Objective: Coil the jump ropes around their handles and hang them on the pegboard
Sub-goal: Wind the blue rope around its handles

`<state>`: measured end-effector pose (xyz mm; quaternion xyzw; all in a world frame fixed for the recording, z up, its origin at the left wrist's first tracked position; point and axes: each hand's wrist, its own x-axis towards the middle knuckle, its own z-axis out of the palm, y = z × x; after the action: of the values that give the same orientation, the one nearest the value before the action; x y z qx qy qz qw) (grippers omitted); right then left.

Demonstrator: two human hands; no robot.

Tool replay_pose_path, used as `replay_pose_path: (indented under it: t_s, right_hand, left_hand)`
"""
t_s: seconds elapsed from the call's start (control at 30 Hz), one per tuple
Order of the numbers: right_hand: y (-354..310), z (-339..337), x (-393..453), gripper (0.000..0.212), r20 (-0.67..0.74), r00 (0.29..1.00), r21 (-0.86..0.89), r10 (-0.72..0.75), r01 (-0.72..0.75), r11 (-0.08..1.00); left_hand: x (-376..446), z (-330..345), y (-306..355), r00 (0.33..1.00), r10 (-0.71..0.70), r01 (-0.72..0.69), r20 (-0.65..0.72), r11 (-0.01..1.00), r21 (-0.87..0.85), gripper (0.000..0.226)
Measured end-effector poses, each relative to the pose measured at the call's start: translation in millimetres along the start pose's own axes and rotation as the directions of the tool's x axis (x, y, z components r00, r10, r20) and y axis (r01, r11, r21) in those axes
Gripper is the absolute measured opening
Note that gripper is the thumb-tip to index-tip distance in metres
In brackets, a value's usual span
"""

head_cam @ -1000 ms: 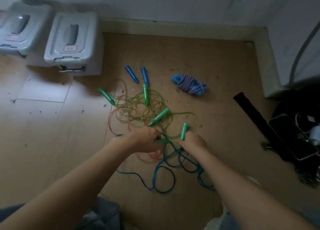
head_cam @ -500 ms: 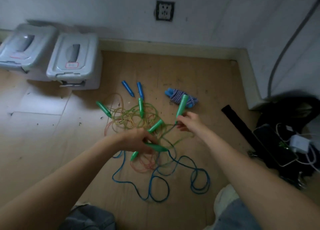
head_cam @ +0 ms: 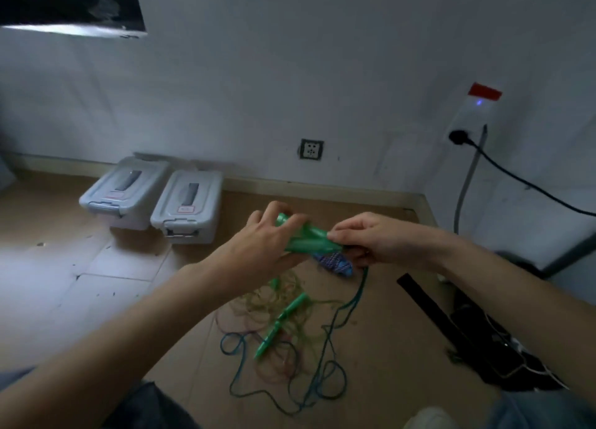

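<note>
Green plastic handles (head_cam: 306, 239), two of them laid side by side, are held up above the floor between both hands. The left hand (head_cam: 267, 241) curls its fingers around the handles' far ends, while the right hand (head_cam: 371, 239) pinches their near ends with fingers and thumb. From under the right hand a teal cord (head_cam: 351, 302) hangs down to the wooden floor (head_cam: 371, 348) and joins a tangle of ropes (head_cam: 290, 341), green, pink and blue, lying loose below the arms. Two more green handles (head_cam: 280, 323) lie in that tangle. A blue and white coiled rope (head_cam: 333, 264) sits on the floor just behind the held handles, partly hidden by them. Against the white wall (head_cam: 290, 73) stand two grey lidded storage boxes (head_cam: 154, 199), side by side, with a wall socket (head_cam: 311, 149) to their right.
</note>
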<state>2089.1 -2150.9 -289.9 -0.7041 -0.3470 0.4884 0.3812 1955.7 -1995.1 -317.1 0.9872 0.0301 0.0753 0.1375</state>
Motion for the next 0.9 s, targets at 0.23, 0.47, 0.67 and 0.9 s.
replay_pose_path:
  t_s: [0.23, 0.47, 0.67, 0.9]
  right_hand:
    - [-7.1, 6.1, -19.8, 0.041, -0.150, 0.985, -0.365, -0.083, 0.023, 0.931]
    - [7.9, 9.0, -4.8, 0.034, -0.050, 0.998, -0.280, 0.046, -0.058, 0.958]
    - [10.1, 6.2, 6.2, 0.026, -0.053, 0.999, -0.100, -0.007, 0.002, 0.995]
    - [18.1, 1.1, -6.9, 0.020, 0.168, 0.983, 0.323, 0.069, -0.121, 0.939]
  left_hand:
    - [1.7, 1.6, 17.2, 0.987, 0.027, -0.021, 0.157, 0.999, -0.043, 0.021]
    - [-11.0, 2.7, -1.4, 0.983, -0.041, 0.035, 0.177, 0.999, 0.035, 0.024]
    - [-17.5, 7.0, -10.3, 0.995, -0.070, 0.070, 0.067, 0.998, 0.009, 0.027]
    - [-16.1, 8.0, -6.9, 0.997, -0.030, 0.027, -0.074, 0.999, -0.039, 0.032]
